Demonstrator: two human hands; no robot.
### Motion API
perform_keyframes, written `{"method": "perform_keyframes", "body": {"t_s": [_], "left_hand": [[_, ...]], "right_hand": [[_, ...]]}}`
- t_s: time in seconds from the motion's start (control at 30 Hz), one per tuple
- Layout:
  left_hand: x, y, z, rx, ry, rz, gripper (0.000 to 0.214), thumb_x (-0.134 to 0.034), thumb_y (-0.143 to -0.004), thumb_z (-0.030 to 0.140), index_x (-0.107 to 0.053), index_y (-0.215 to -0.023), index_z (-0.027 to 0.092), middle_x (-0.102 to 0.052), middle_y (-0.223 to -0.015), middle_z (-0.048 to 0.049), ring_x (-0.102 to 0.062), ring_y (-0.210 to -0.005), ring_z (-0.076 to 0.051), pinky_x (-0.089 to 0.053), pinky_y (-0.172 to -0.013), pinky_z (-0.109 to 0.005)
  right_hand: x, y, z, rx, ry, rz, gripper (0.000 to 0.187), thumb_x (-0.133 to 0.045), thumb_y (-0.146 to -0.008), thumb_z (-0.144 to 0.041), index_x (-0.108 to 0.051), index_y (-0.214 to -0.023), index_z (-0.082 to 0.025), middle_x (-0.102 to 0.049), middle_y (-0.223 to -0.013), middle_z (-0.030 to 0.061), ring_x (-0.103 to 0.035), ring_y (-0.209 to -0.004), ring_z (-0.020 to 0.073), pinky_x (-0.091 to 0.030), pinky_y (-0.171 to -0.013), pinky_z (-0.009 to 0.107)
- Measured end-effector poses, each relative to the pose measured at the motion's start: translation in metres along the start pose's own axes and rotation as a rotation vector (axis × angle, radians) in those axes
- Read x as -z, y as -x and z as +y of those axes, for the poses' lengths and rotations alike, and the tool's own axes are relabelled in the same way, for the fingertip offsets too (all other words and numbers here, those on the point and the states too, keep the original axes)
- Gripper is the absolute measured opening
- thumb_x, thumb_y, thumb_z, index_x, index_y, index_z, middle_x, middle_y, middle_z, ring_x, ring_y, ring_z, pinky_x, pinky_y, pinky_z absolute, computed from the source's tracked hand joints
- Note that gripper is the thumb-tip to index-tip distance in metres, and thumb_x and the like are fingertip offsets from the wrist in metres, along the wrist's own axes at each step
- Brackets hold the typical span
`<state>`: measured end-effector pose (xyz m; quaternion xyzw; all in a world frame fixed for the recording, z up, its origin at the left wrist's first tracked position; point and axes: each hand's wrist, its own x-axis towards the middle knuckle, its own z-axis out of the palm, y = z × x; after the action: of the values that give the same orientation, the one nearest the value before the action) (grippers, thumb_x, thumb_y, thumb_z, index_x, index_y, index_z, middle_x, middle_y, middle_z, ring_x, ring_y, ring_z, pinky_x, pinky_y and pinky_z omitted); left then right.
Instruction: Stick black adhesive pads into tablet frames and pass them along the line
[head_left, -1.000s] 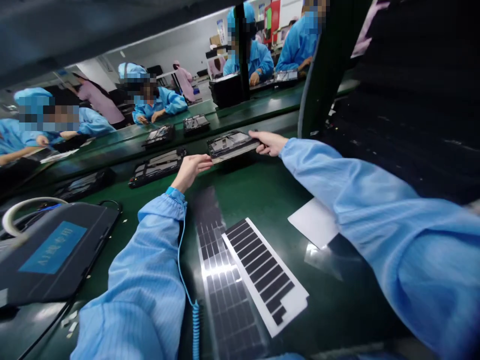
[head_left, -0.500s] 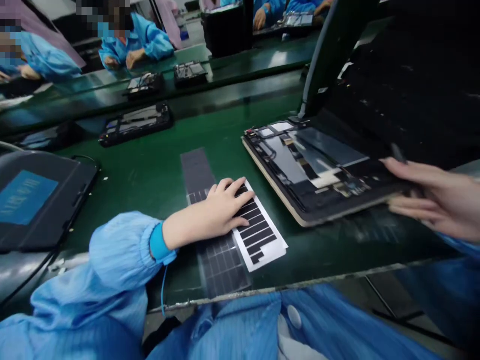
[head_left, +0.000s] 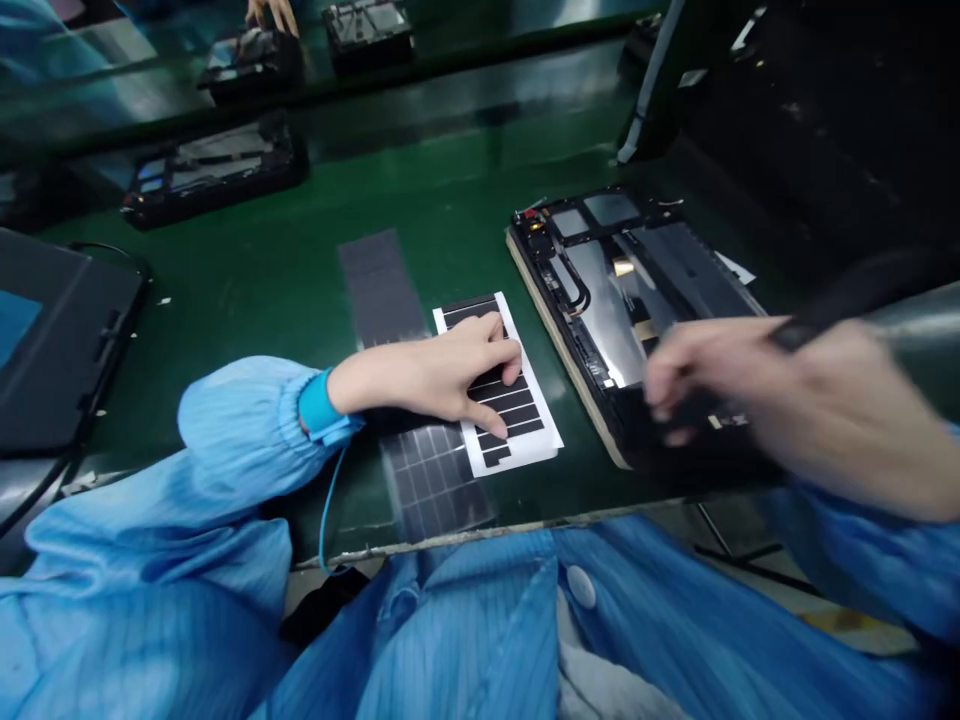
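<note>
My left hand (head_left: 469,370) lies on a white sheet of black sticker strips (head_left: 517,415), fingers apart and slightly bent, pressing it to the bench. Under that sheet lies a clear film with a grid pattern (head_left: 435,485), its dark grey end (head_left: 379,280) reaching away from me. To the right is an opened flat device (head_left: 607,310), its inner parts and ribbon cables bare, resting on a pale-edged board. Over its near right part hovers my right hand (head_left: 780,400), smeared by motion. Its fingers are curled, and a dark object too blurred to name shows at them.
A dark case with a blue label (head_left: 67,330) stands at the left, its cable running down the bench edge. Other opened devices (head_left: 217,165) lie further back. A co-worker's hand (head_left: 274,15) touches one device. A grey upright (head_left: 652,80) rises behind my device.
My right hand has moved left from the device's right edge to over it, fingers now curled. The device lies flatter on the bench. My left hand stays on the sheet; the view has tilted down.
</note>
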<state>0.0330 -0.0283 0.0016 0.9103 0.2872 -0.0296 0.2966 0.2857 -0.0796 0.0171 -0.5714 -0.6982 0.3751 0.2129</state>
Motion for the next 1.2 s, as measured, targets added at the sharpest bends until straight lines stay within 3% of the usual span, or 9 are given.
{"method": "perform_keyframes", "body": {"t_s": [0.07, 0.13, 0.27, 0.63, 0.77, 0.87, 0.97, 1.07, 1.2], "left_hand": [[-0.002, -0.004, -0.008, 0.006, 0.075, 0.018, 0.037, -0.072, -0.062, 0.038, -0.056, -0.088, 0.018, -0.044, -0.094, -0.0036, -0.045, -0.088, -0.019, -0.041, -0.078, -0.028], [-0.002, -0.006, -0.011, 0.027, 0.129, 0.041, 0.036, -0.073, -0.059, 0.036, -0.057, -0.087, 0.019, -0.045, -0.093, -0.0025, -0.046, -0.088, -0.019, -0.04, -0.078, -0.028], [-0.001, -0.007, -0.01, 0.041, 0.133, 0.043, 0.036, -0.072, -0.058, 0.038, -0.057, -0.084, 0.019, -0.044, -0.09, -0.0021, -0.045, -0.086, -0.019, -0.038, -0.075, -0.027], [-0.001, -0.006, -0.006, 0.028, -0.054, -0.052, 0.038, -0.064, -0.07, 0.043, -0.049, -0.095, 0.018, -0.04, -0.099, -0.0052, -0.043, -0.091, -0.019, -0.038, -0.073, -0.028], [-0.003, -0.004, -0.008, 0.022, -0.05, -0.005, 0.04, -0.068, -0.069, 0.04, -0.05, -0.096, 0.018, -0.041, -0.1, -0.0054, -0.042, -0.094, -0.02, -0.039, -0.079, -0.03], [-0.003, -0.004, -0.008, -0.023, -0.043, 0.037, 0.039, -0.07, -0.067, 0.041, -0.052, -0.092, 0.017, -0.045, -0.098, -0.0054, -0.044, -0.09, -0.019, -0.04, -0.076, -0.028], [-0.005, -0.008, -0.003, -0.043, 0.01, 0.2, 0.026, -0.06, -0.078, 0.039, -0.051, -0.078, 0.015, -0.05, -0.081, -0.0027, -0.047, -0.074, -0.014, -0.04, -0.068, -0.025], [-0.013, -0.017, -0.001, -0.026, 0.094, 0.55, 0.016, -0.049, -0.086, 0.028, -0.048, -0.077, 0.015, -0.05, -0.071, -0.0006, -0.046, -0.065, -0.011, -0.041, -0.062, -0.024], [-0.026, -0.028, -0.009, -0.146, 0.15, 0.691, 0.015, -0.051, -0.083, 0.023, -0.042, -0.094, 0.016, -0.056, -0.102, -0.0089, -0.053, -0.086, -0.016, -0.047, -0.074, -0.031]], "right_hand": [[-0.029, -0.008, -0.025, 0.342, -0.016, -0.159, 0.026, -0.05, -0.084, -0.045, -0.06, -0.073, -0.023, -0.062, -0.075, 0.0028, -0.059, -0.067, 0.0138, -0.049, -0.059, 0.028], [-0.047, -0.013, -0.035, 0.5, -0.052, -0.263, 0.012, -0.057, -0.082, -0.035, -0.06, -0.081, -0.023, -0.064, -0.079, 0.0009, -0.06, -0.071, 0.0129, -0.049, -0.063, 0.026], [-0.053, -0.014, -0.029, 0.498, -0.064, -0.3, 0.012, -0.058, -0.081, -0.034, -0.058, -0.083, -0.022, -0.064, -0.081, 0.0022, -0.062, -0.073, 0.0142, -0.05, -0.063, 0.026], [-0.065, -0.006, -0.028, 0.578, 0.012, -0.082, 0.012, -0.062, -0.08, -0.024, -0.059, -0.075, -0.014, -0.06, -0.07, 0.004, -0.058, -0.064, 0.0127, -0.047, -0.055, 0.025], [-0.052, -0.005, -0.041, 0.547, -0.052, -0.088, 0.014, -0.061, -0.08, -0.02, -0.058, -0.068, -0.014, -0.06, -0.066, 0.0015, -0.059, -0.057, 0.0089, -0.047, -0.046, 0.02], [-0.031, -0.014, -0.045, 0.522, -0.056, 0.141, 0.014, -0.063, -0.078, -0.019, -0.057, -0.066, -0.015, -0.06, -0.064, 0.0013, -0.063, -0.06, 0.0106, -0.049, -0.046, 0.02], [-0.017, -0.038, -0.034, 0.455, -0.147, 0.403, 0.022, -0.066, -0.075, -0.019, -0.048, -0.062, -0.016, -0.056, -0.055, -0.0001, -0.063, -0.052, 0.0129, -0.048, -0.041, 0.022], [-0.017, -0.064, -0.014, 0.431, -0.327, 0.483, 0.029, -0.064, -0.076, -0.018, -0.04, -0.06, -0.017, -0.053, -0.051, -0.0009, -0.06, -0.043, 0.0137, -0.045, -0.036, 0.022], [-0.027, -0.076, 0.0, 0.392, -0.379, 0.474, 0.028, -0.062, -0.077, -0.019, -0.04, -0.059, -0.017, -0.054, -0.055, 0.0001, -0.058, -0.04, 0.0127, -0.044, -0.032, 0.023]]}}
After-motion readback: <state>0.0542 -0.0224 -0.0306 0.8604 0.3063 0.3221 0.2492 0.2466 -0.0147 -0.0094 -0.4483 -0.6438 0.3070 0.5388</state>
